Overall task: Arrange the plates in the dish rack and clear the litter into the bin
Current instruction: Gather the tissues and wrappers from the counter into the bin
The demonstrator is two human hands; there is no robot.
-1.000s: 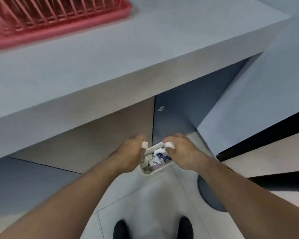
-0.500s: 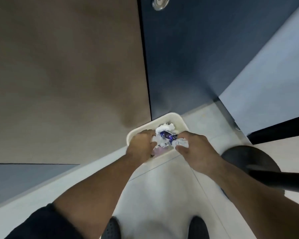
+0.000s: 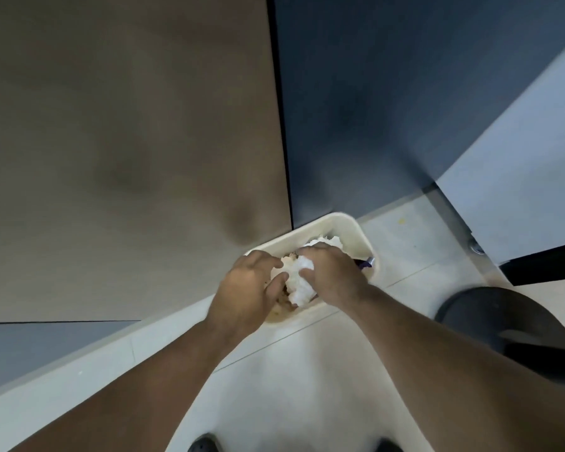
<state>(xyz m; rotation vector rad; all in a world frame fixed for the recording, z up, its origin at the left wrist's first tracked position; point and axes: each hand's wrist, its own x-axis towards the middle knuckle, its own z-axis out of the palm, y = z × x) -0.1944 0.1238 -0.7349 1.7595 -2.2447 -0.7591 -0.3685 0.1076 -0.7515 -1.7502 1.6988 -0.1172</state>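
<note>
Your 2 hands are positioned directly above the bin, a cream, round-cornered container standing on the pale floor where a tan panel and a dark blue panel meet. Your right hand has its fingers curled down over 1 crumpled white paper wad, with the thumb pressed into the wad's upper left side. The wad is gripped and sits over the bin's opening, within the rim line. Your left hand is just beside the wad on its left, fingers bent in a loose curve. Its thumb tip touches the wad's edge, but you cannot tell from this view whether that hand has hold of the wad or of anything beneath it. More white paper shows in the bin beyond your right knuckles, and brownish litter lies below the wad. A purple wrapper rests at the bin's right rim. A black round stool base stands on the floor to the right, apart from the bin. The toes of 2 dark shoes show at the lower edge
</note>
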